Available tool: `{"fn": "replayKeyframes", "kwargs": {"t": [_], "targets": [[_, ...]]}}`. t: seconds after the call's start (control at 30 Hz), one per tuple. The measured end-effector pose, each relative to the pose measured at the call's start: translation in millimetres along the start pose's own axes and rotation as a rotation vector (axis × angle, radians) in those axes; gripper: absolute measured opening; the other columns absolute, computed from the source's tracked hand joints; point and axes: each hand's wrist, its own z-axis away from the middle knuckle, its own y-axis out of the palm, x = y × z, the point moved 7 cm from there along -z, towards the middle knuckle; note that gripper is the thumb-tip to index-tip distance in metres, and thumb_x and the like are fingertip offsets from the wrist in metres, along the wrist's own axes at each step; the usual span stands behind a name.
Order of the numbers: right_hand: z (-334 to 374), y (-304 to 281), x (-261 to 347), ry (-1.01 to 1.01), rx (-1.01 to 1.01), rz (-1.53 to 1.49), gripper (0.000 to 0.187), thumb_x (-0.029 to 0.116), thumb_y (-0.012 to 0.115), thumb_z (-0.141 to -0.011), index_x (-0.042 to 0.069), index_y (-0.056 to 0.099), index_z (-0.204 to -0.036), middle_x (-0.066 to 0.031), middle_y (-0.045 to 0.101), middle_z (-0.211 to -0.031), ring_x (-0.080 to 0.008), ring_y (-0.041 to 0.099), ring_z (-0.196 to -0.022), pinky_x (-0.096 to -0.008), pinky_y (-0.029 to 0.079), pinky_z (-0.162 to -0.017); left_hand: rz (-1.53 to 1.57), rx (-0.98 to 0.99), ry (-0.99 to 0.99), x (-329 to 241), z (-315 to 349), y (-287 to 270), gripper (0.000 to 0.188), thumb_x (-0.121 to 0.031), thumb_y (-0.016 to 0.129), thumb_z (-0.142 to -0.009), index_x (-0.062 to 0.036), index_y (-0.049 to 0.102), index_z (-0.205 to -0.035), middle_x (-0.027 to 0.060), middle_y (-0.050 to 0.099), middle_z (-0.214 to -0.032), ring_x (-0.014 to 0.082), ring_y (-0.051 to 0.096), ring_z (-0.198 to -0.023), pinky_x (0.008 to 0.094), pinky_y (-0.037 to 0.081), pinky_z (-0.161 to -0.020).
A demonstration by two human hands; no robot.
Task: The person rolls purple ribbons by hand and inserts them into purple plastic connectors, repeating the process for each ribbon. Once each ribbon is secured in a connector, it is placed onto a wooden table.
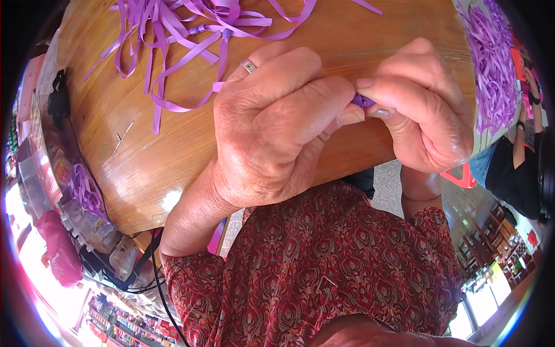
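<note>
Above the wooden table (347,150), my left hand (272,127) and my right hand (428,110) meet fingertip to fingertip. Both pinch a small purple ribbon piece (363,101), which looks rolled or knotted; most of it is hidden by the fingers. My left hand wears a ring. Beyond it lies a loose heap of purple ribbons (167,40), some with a small darker purple knot or bead (226,33) on them. One ribbon loop runs close to the left wrist side of that hand; whether it joins the pinched piece I cannot tell.
More purple ribbons hang in a thick bunch (491,69) at the right. A thin pale stick (120,141) lies on the table's left part. Along the left edge are another purple ribbon bundle (87,191), a pink pouch (59,248) and black cables (155,266). Another person (514,173) is at far right.
</note>
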Motion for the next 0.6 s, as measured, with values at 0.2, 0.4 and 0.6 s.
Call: {"fn": "replayKeyframes", "kwargs": {"t": [0.2, 0.4, 0.6], "targets": [[-2, -1, -2, 0.0, 0.008, 0.012, 0.02, -0.002, 0.062, -0.083, -0.006, 0.059, -0.103, -0.0152, 0.058, -0.091, -0.0232, 0.053, -0.069, -0.0309, 0.043, -0.058, 0.068, -0.04, -0.101, 4, 1, 1, 0.017, -0.006, 0.069, -0.08, 0.0053, 0.063, -0.091, 0.0095, 0.055, -0.073, 0.0176, 0.05, -0.062, 0.0266, 0.04, -0.056], [-3, -1, -11, 0.112, 0.056, -0.024, 0.019, 0.005, 0.063, -0.083, -0.006, 0.062, -0.099, -0.0156, 0.06, -0.088, -0.0231, 0.055, -0.071, -0.0305, 0.043, -0.06, 0.109, -0.005, -0.14, 12, 1, 6, 0.014, -0.006, 0.066, -0.083, 0.0033, 0.063, -0.092, 0.0083, 0.056, -0.074, 0.0153, 0.049, -0.063, 0.0263, 0.04, -0.057], [-2, 4, -12, 0.189, -0.122, -0.027, 0.036, 0.013, 0.071, -0.073, -0.007, 0.062, -0.101, -0.0169, 0.061, -0.093, -0.0248, 0.058, -0.077, -0.0306, 0.044, -0.064, 0.042, -0.06, 0.006, 8, 5, -1, 0.012, -0.005, 0.064, -0.084, 0.0031, 0.062, -0.093, 0.0083, 0.056, -0.074, 0.0171, 0.048, -0.061, 0.0275, 0.039, -0.058]]}}
